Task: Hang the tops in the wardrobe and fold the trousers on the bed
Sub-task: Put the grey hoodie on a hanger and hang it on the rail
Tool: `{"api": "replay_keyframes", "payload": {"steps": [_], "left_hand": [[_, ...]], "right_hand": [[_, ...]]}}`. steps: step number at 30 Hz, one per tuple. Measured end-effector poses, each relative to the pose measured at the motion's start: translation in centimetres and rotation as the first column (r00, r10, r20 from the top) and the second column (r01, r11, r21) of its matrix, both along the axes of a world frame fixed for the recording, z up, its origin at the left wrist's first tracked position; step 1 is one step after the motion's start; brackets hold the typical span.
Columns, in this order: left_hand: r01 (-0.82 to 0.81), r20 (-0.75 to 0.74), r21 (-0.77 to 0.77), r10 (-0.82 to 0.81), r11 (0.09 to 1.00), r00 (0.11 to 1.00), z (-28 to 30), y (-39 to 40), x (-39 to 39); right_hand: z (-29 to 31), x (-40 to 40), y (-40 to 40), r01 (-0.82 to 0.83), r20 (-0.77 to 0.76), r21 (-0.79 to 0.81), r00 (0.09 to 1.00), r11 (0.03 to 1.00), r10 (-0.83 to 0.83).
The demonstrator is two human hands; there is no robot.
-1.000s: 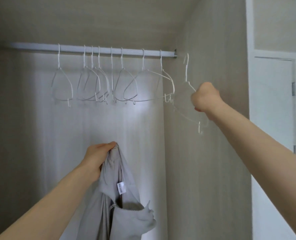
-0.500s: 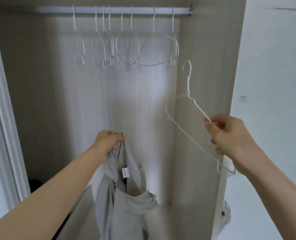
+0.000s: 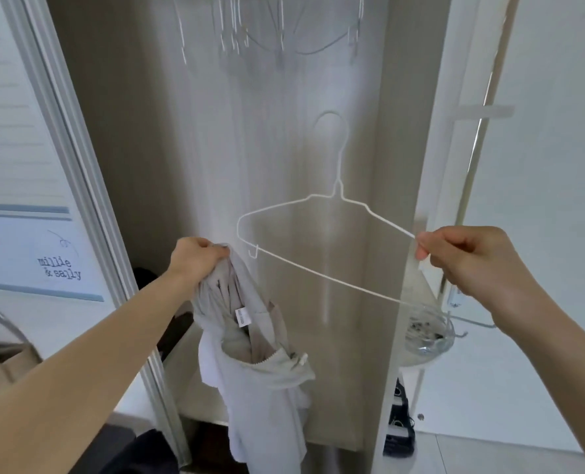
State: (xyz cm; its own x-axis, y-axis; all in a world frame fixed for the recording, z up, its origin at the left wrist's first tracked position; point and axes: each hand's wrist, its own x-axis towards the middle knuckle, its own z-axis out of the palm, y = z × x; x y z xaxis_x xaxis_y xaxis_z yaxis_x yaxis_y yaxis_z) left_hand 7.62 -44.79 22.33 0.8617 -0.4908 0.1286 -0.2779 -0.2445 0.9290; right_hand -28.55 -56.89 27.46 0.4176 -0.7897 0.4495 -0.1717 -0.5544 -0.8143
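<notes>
I stand in front of the open wardrobe [image 3: 383,165]. My left hand [image 3: 195,258] grips the bunched collar of a light grey zip-up top [image 3: 263,378], which hangs down from it with a white label showing. My right hand [image 3: 472,258] pinches the right shoulder end of a white wire hanger [image 3: 321,241]. The hanger is held upright between my hands, its hook pointing up, its left end close to the top's collar.
Several empty white wire hangers [image 3: 267,35] hang at the top of the wardrobe. A white sliding door frame [image 3: 79,186] stands to the left, a white door [image 3: 540,165] to the right. A glass bowl [image 3: 427,333] sits low right on a white surface.
My right hand took the hanger off the rail and brought it down and to the left, turning it to face me. My view dropped, so the rail left the frame.
</notes>
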Motion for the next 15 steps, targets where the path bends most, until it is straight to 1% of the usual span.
{"api": "replay_keyframes", "payload": {"steps": [3, 6, 8, 11, 12, 13, 15], "left_hand": [[-0.058, 0.079, 0.073, 0.052, 0.996, 0.996, -0.6, 1.5, 0.0], [-0.076, 0.172, 0.106, 0.057, 0.991, 0.983, -0.7, 2.3, 0.0], [-0.057, 0.228, 0.129, 0.027, 0.990, 0.973, -0.6, 2.7, 0.0], [-0.033, 0.293, 0.130, -0.007, 0.991, 0.956, -0.4, 3.6, 0.3], [-0.034, 0.340, 0.138, -0.016, 0.990, 0.940, -0.3, 4.0, 0.4], [-0.037, 0.400, 0.153, -0.027, 0.988, 0.916, -0.2, 4.4, 0.5], [-0.033, 0.542, 0.196, -0.080, 0.980, 0.837, 0.0, 5.3, 0.6]], "right_hand": [[0.1, -1.4, 0.2, -0.054, 0.001, 0.105, 0.999, 0.993, 0.054], [-0.3, -1.8, 0.9, -0.102, -0.057, 0.184, 0.992, 0.978, 0.114], [-0.9, -1.4, 1.5, -0.083, -0.101, 0.157, 0.990, 0.984, 0.100], [-1.5, -0.8, 2.1, -0.055, -0.121, 0.116, 0.990, 0.992, 0.069], [-1.5, -0.6, 2.3, -0.057, -0.126, 0.116, 0.989, 0.992, 0.072], [-1.5, -0.6, 2.4, -0.056, -0.129, 0.113, 0.989, 0.992, 0.071], [-1.4, -0.3, 2.9, -0.056, -0.127, 0.107, 0.989, 0.993, 0.070]]}}
